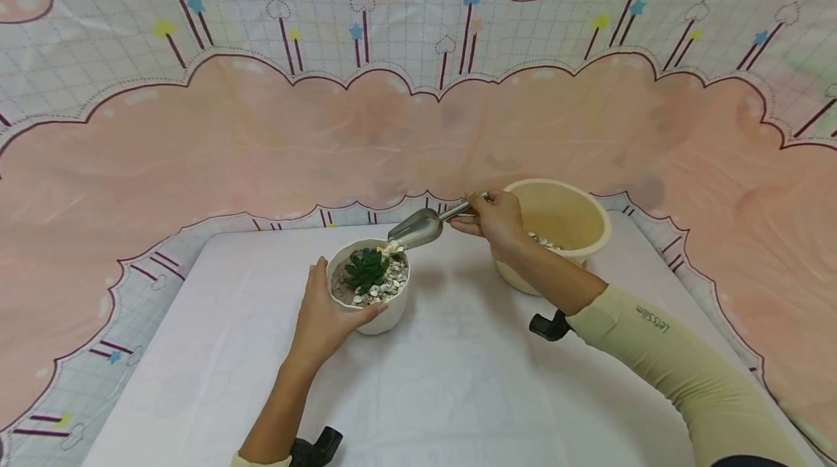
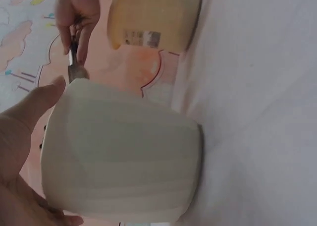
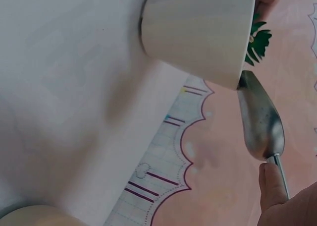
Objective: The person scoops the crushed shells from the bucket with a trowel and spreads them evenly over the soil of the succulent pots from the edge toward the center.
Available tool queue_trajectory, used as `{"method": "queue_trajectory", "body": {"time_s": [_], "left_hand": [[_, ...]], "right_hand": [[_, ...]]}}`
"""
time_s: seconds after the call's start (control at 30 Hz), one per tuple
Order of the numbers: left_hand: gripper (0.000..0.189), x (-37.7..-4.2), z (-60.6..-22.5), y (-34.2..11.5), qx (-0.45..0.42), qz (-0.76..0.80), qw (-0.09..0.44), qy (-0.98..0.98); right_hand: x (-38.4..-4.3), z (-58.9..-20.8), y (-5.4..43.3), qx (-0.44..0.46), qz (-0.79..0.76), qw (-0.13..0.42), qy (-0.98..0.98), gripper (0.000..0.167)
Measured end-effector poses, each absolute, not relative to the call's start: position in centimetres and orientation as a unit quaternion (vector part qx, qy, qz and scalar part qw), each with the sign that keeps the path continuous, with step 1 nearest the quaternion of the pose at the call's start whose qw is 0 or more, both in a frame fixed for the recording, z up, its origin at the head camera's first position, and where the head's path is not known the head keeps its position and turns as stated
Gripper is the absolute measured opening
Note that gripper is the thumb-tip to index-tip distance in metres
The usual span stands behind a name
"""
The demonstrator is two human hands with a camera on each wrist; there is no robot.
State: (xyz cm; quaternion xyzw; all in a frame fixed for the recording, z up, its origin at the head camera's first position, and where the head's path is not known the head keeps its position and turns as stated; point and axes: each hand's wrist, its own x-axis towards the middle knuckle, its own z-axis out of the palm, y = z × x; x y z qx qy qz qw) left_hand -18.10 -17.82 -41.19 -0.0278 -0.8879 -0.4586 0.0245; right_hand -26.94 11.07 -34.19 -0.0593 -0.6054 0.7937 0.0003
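Observation:
A white plant pot (image 1: 382, 320) stands on the white-covered table with a green succulent (image 1: 366, 269) and pale pebbles (image 1: 390, 285) inside. My left hand (image 1: 330, 322) grips it near the rim, thumb at the front and fingers along the left side. My right hand (image 1: 500, 224) holds a metal scoop (image 1: 418, 229) by its handle, the blade tipped down at the pot's right rim. Pebbles lie right at the scoop's mouth. In the right wrist view the scoop (image 3: 262, 119) meets the edge of the pot (image 3: 198, 32), and leaves of the succulent (image 3: 258, 42) stick out above it.
A larger cream bucket (image 1: 556, 213) with some pebbles inside stands at the back right, partly behind my right forearm. The white table (image 1: 458, 380) extends in front of both containers. A patterned cloth (image 1: 392, 140) hangs behind the table.

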Motion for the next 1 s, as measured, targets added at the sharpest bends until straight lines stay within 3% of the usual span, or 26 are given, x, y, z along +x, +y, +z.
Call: {"method": "queue_trajectory", "body": {"time_s": [0.33, 0.63, 1.0], "left_hand": [[0.129, -17.9, -42.2, -17.0, -0.025, -0.450, 0.066, -0.890], [0.129, -18.0, -42.2, -17.5, -0.040, -0.451, 0.065, -0.889], [0.127, -17.9, -42.3, -17.5, -0.041, -0.448, 0.067, -0.890]], "right_hand": [[-27.0, -34.3, 10.9, -0.049, 0.796, 0.008, -0.604, 0.016], [-27.1, -34.5, 10.9, -0.044, 0.796, 0.011, -0.603, 0.023], [-26.9, -34.4, 11.4, -0.056, 0.799, 0.009, -0.599, 0.018]]}}
